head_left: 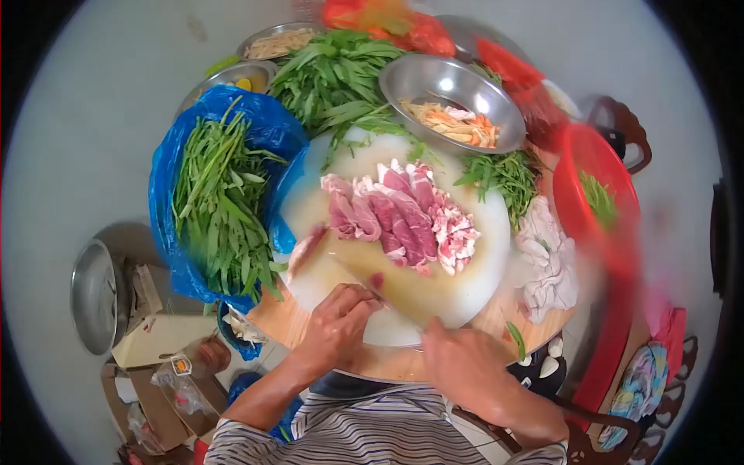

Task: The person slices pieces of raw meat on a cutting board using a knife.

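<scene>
A round white cutting board (488,256) bears sliced red meat (395,213), with small diced pieces (455,232) at its right side. My right hand (465,360) is closed around the handle of a knife, whose blurred blade (387,298) points up and left over the board. Just left of the blade, my left hand (341,318) rests with bent fingers pressed together at the board's near edge; what is under the fingertips is too small to name. A small dark red bit of meat (377,280) lies by the blade. Another strip of meat (306,252) lies at the board's left edge.
Leafy greens fill a blue bag (167,225) on the left, and more greens (329,74) lie behind the board. A steel bowl (504,128) holds shredded vegetables. To the right are a crumpled cloth (549,267) and a red basin (573,186). Open boxes (151,403) stand lower left.
</scene>
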Available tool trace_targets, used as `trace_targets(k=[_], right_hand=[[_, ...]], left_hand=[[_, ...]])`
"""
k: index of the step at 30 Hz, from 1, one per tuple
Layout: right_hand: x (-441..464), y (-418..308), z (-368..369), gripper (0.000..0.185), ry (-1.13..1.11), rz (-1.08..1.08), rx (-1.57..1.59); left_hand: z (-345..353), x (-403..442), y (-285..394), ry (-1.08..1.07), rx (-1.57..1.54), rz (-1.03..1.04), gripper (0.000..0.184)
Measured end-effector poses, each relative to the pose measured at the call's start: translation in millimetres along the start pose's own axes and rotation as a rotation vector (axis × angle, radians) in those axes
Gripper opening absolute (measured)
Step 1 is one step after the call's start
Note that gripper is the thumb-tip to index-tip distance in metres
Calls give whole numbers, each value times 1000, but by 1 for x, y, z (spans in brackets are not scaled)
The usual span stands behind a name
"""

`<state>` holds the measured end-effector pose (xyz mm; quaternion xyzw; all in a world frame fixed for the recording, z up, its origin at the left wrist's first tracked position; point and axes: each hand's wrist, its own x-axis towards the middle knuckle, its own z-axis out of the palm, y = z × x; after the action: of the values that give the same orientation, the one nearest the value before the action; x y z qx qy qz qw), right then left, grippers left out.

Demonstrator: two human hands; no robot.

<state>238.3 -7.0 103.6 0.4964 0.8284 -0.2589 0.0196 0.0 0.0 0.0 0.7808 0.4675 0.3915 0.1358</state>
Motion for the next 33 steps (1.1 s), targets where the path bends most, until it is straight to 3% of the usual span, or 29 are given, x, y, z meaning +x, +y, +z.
trace_targets(k=[3, 5, 8, 11, 12, 13, 15, 20, 23, 25, 26, 27, 30, 31, 33], right_hand=[[-20, 1, -11, 24, 62, 69, -32], [-28, 3, -19, 22, 165, 153, 87], [-33, -4, -20, 21, 164, 138, 81], [-31, -2, -4, 24, 147, 5, 45], [-30, -3, -1, 24, 151, 5, 48], [-28, -6, 1, 24, 105, 4, 9], [-26, -7, 3, 24, 62, -6, -28], [-21, 7, -7, 25, 201, 64, -84], [-19, 17, -9, 24, 223, 88, -18], [-18, 22, -9, 24, 236, 89, -7], [-19, 23, -7, 24, 245, 96, 8], [-21, 24, -6, 24, 237, 100, 12], [-19, 28, -8, 24, 241, 94, 63], [-21, 29, -8, 23, 234, 80, 60], [-26, 30, -8, 22, 217, 82, 63]], left_hand=[[-11, 0, 4, -39, -22, -78, 21], [-5, 4, 8, 63, -143, -200, 23], [-16, 5, 1, 188, -254, -219, 27], [-42, 7, -17, 301, 47, -176, 32], [-48, 9, -21, 309, 101, -256, 32], [-51, 15, -24, 307, 105, -252, 32], [-58, 28, -30, 245, 426, -194, 41], [-55, 33, -51, 126, 419, -290, 41], [-60, 37, -41, 80, 379, -316, 30], [-65, 37, -20, -8, 22, -367, 28], [-60, 29, -21, -12, -104, -243, 34], [-55, 24, -15, -19, -106, -250, 34], [-43, 15, 1, -194, 2, 89, 45], [-43, 10, 1, -201, -4, 86, 45], [-46, -1, -2, 9, 22, -3, 41]])
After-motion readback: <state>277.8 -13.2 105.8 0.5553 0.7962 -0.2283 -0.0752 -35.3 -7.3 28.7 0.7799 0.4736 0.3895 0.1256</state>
